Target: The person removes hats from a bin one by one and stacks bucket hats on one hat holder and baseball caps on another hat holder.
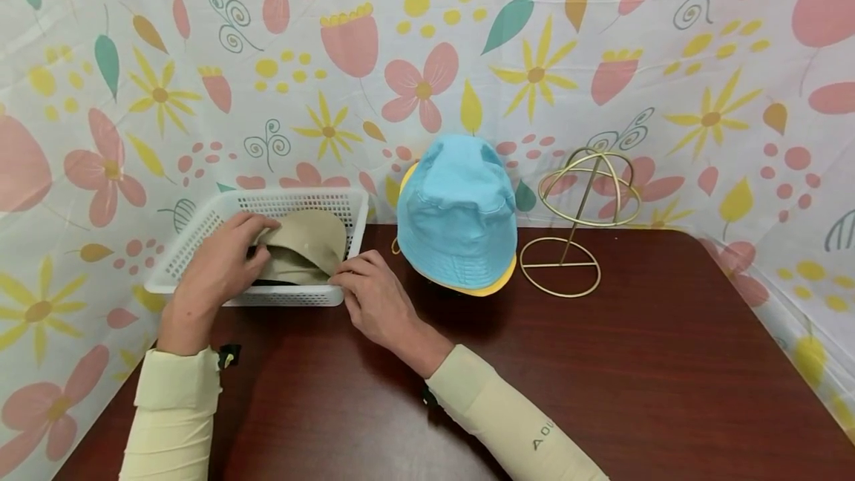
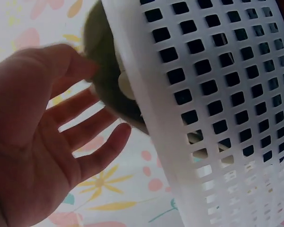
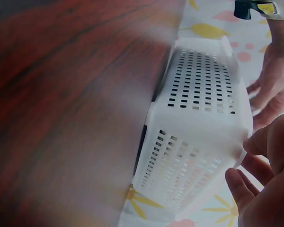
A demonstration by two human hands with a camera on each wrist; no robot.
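Note:
A beige cap (image 1: 309, 237) lies in a white perforated plastic basket (image 1: 302, 295) at the table's left. My left hand (image 1: 223, 258) reaches over the basket and pinches the cap's left edge. From the left wrist view, the thumb of the left hand (image 2: 42, 118) meets the cap's dark underside (image 2: 106, 71), and the other fingers are spread. My right hand (image 1: 377, 295) holds the basket's front right corner, close to the tip of the cap's brim. In the right wrist view the right hand's thumb (image 3: 259, 143) touches the rim; its inner fingertips are partly hidden.
A light blue bucket hat (image 1: 457, 206) with a yellow brim edge stands right of the basket, its support hidden. Farther right is a gold wire hat stand (image 1: 568, 243) with a round base. Behind the dark wooden table (image 1: 601, 377) hangs a floral cloth (image 1: 427, 36).

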